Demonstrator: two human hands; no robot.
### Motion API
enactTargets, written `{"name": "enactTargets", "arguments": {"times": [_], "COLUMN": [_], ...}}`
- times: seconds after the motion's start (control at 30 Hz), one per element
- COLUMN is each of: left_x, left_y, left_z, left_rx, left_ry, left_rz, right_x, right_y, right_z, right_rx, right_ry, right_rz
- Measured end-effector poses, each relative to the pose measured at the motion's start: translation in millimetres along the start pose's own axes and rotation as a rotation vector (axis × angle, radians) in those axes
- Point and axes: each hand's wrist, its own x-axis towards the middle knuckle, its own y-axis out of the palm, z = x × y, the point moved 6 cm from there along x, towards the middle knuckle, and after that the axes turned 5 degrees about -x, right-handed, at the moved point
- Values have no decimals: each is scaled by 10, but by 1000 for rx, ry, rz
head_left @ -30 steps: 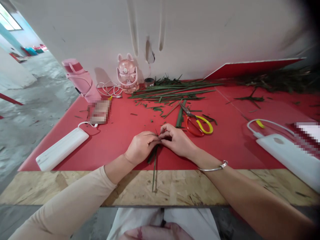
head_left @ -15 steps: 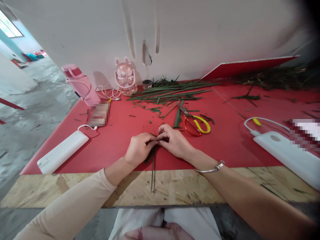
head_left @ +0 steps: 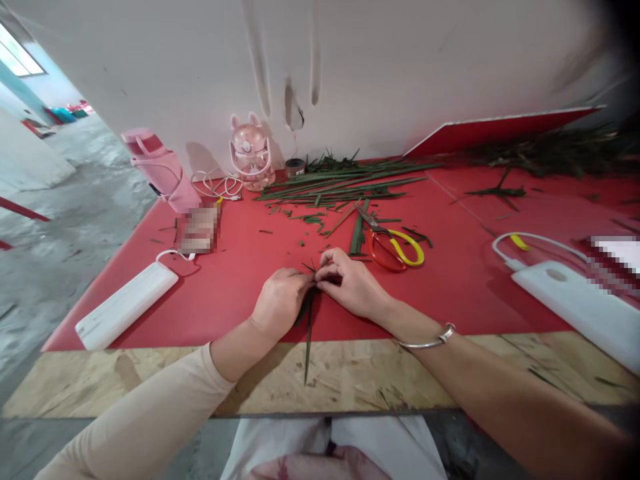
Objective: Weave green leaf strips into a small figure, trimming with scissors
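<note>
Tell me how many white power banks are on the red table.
2. One power bank lies at the left, near the table's front edge. The other power bank lies at the right, partly cut off by the frame. More could be out of view.

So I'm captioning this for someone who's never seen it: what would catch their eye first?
Two bare hands meet at the centre of the bright red table covering, the left hand and right hand pinching thin dark green leaf strips between them. Just beyond lie red-and-yellow-handled scissors, and behind them a long pile of green leaf blades near the wall.
</note>
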Motion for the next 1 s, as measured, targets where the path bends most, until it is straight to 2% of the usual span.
{"name": "enactTargets", "arguments": {"times": [0.23, 0.47, 0.57, 0.77, 1.0], "left_x": [8, 42, 72, 114, 112], "left_y": [16, 33, 55, 58, 49], "left_z": [-44, 36, 83, 110, 119], "left_rx": [184, -137, -181, -187, -254], "left_ry": [31, -52, -116, -201, -197], "left_rz": [61, 190, 239, 224, 226], "right_x": [-16, -33, -24, -33, -24], "right_y": [19, 29, 12, -10, 18], "right_z": [-10, -46, -39, 57, 40], "right_rx": [-7, -8, -45, -136, -200], "right_ry": [6, -3, -31, -169, -175], "right_rz": [-34, -10, 1, 36, 47]}}
